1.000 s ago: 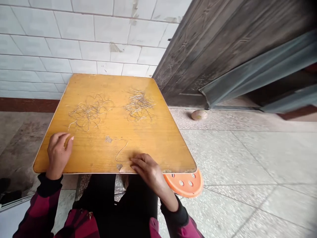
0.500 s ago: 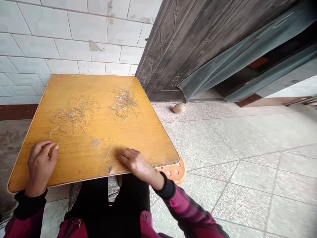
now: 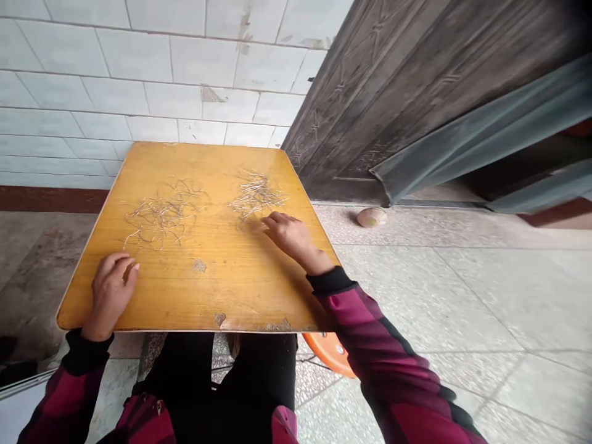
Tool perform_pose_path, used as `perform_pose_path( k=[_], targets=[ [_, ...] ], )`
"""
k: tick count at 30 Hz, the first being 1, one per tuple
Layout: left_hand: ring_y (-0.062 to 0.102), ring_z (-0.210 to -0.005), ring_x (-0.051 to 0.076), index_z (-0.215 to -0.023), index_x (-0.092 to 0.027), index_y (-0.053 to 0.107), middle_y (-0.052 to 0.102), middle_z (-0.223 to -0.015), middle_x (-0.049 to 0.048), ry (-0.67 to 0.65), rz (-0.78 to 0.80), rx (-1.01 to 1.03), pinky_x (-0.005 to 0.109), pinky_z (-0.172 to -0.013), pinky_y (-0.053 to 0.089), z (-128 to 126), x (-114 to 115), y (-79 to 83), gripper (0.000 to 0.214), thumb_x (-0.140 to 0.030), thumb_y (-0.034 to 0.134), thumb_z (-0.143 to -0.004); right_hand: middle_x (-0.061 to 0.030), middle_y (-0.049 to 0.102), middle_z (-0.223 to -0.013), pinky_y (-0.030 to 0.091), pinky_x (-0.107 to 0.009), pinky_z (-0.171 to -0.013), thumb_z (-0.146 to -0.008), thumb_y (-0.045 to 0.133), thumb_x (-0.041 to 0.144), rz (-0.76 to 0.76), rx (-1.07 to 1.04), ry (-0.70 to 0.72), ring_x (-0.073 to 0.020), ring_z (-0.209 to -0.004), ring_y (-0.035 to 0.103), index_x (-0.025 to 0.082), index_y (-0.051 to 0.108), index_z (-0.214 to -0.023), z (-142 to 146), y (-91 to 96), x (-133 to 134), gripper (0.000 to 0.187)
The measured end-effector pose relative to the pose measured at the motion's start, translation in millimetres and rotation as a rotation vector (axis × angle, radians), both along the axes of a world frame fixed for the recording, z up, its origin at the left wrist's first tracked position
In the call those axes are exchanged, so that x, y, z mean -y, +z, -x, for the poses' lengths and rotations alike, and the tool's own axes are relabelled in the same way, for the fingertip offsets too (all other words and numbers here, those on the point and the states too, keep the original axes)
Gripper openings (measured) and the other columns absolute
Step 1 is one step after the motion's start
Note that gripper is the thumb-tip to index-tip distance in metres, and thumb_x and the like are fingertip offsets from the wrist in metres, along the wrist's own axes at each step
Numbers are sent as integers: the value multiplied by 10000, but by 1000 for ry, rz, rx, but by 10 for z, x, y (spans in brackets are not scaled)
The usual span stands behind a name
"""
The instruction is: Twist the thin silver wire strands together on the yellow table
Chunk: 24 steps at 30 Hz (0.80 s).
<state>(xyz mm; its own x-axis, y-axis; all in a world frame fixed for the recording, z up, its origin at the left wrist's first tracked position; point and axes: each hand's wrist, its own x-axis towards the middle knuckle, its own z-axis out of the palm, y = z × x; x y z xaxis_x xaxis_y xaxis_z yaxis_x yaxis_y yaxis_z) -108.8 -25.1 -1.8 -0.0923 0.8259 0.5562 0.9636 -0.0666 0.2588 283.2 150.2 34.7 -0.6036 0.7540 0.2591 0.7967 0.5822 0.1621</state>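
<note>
- Across the yellow wood-grain tabletop (image 3: 240, 290), your right hand (image 3: 289, 237) has moved up from the near edge to the straighter pile of short wires (image 3: 256, 196).
- The lone bent wire by the near edge no longer shows there. You may have carried it to the pile or covered it with your palm; I cannot tell which.
- Right fingers: extended and slightly spread, tips at the pile's near side. Cannot tell whether they pinch a strand.
- Your left hand (image 3: 110, 296) rests near the table's left front corner, just below the tangled pile of wires (image 3: 160, 216). Fingers loosely curled, nothing visible in them.
- Strands are too fine to count or to confirm their material.
- Orange plastic stool seat (image 3: 328, 353): mostly hidden by the table edge and your right sleeve (image 3: 383, 351).
</note>
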Motion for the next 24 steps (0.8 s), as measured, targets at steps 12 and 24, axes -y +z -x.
perform_pose_path(
  k=[12, 24],
  targets=[
    [579, -827, 222, -617, -202, 572, 594, -833, 70, 42, 359, -220, 310, -648, 447, 128, -191, 286, 194, -192, 495, -795, -131, 674, -1003, 555, -361, -704, -960, 438, 232, 183, -333, 182, -237, -845, 660, 162, 671, -1018, -12, -199, 1010, 250],
    [565, -689, 136, -740, -180, 592, 629, -744, 2, -374, 491, 402, 240, -632, 403, -295, -13, 824, 202, -297, 484, -864, -117, 678, -1031, 587, -342, -778, -942, 508, 178, 216, -579, 325, -212, -921, 668, 178, 658, -1049, 313, 67, 1449, 183]
  ],
)
